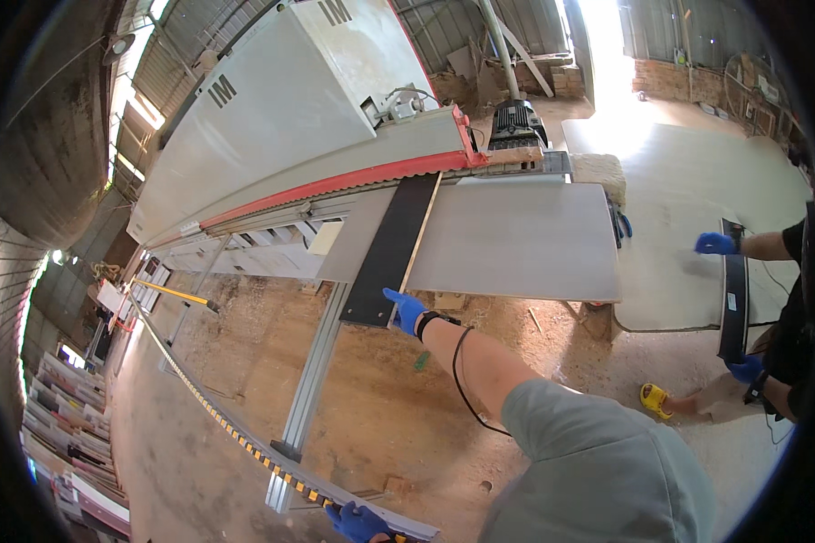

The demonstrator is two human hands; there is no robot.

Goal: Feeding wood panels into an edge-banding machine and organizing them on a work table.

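A long black board (388,244) with a pale edge lies across a grey panel (516,237), its far end against the machine's red beam. My right hand (407,310), in a blue glove, grips the board's near corner, one finger stretched along its top. At the bottom edge my left hand (358,523), also blue-gloved, is closed on a curved rail (244,441) with yellow-and-black stripes. Part of that hand is cut off by the picture's rim.
A large white machine (272,100) with a red beam (335,192) stands ahead. A co-worker's blue-gloved hand (717,243) is by another black board (733,303), beside a wide pale sheet (688,181). An aluminium bar (310,389) runs below. Stacked boards (72,434) stand left.
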